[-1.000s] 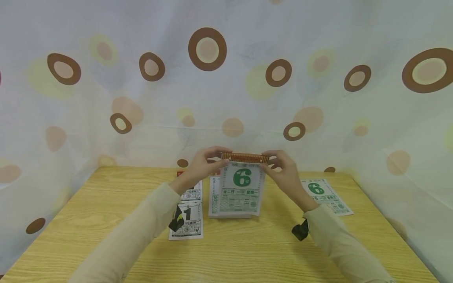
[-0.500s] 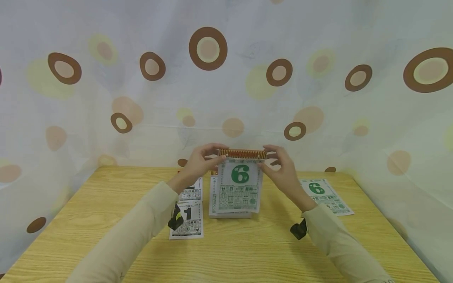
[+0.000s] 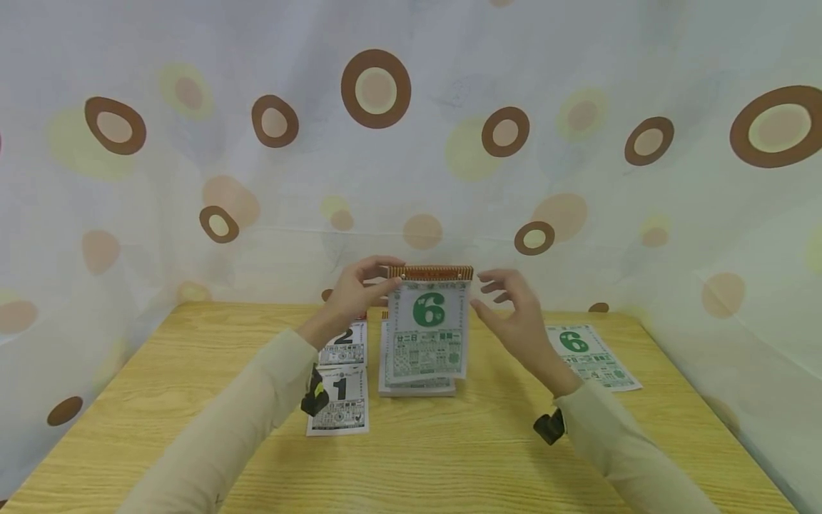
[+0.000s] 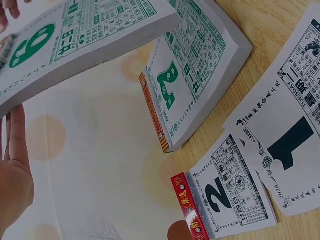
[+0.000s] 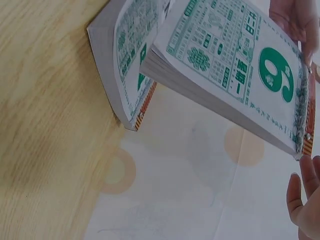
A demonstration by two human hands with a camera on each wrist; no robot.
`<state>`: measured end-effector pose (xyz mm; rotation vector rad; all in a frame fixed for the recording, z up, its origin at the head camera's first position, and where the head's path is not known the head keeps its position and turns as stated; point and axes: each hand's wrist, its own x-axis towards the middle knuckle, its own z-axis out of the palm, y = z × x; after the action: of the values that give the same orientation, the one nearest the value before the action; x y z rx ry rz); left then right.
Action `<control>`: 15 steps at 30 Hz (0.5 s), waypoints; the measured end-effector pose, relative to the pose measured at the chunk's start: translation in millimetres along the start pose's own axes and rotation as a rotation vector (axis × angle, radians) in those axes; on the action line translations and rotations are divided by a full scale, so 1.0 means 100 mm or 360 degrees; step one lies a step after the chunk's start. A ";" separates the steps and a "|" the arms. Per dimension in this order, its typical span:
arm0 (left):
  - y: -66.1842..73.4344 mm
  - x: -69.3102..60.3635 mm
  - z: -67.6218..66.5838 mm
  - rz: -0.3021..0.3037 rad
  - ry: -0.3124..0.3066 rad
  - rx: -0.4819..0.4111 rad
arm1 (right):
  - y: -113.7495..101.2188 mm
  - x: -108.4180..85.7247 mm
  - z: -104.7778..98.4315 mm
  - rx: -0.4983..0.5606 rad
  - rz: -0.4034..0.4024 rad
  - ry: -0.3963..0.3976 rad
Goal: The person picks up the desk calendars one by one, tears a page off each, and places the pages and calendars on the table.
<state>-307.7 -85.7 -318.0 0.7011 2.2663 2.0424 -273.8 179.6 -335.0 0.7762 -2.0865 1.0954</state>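
Observation:
A thick tear-off calendar pad (image 3: 428, 325) with a green 6 and an orange-striped top strip hangs above the table. My left hand (image 3: 359, 291) grips its top left corner, thumb in front and fingers behind. Just off its right edge, my right hand (image 3: 514, 314) has parted fingers and holds nothing; in the right wrist view its fingertips (image 5: 306, 167) are close to the pad's corner. Behind and below the held pad, a second green-printed calendar pad (image 4: 192, 75) rests on the table, mostly covered in the head view.
Left of the pads lie a small calendar with a black 2 (image 4: 227, 192) and red header, and a larger sheet with a black 1 (image 3: 340, 403). To the right lies a loose sheet with a green 6 (image 3: 591, 357). A patterned cloth (image 3: 443, 178) hangs behind the wooden table (image 3: 411, 457).
The held calendar pad has moved slightly left and up with my left hand. My right hand has let go of its right corner and is now apart from it.

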 end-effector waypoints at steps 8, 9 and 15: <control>-0.01 0.02 -0.03 -0.0013 0.0022 -0.0028 | -0.03 -0.16 0.15 -0.0052 -0.0130 -0.0134; -0.01 0.02 -0.03 -0.0015 0.0025 -0.0023 | -0.03 -0.18 0.18 -0.0071 -0.0152 -0.0156; -0.01 0.02 -0.03 -0.0011 0.0031 -0.0012 | -0.06 -0.30 0.32 -0.0092 -0.0239 -0.0303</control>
<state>-310.9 -88.1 -318.2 0.6754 2.2670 2.0626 -259.8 155.3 -368.9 1.0257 -2.1650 0.9066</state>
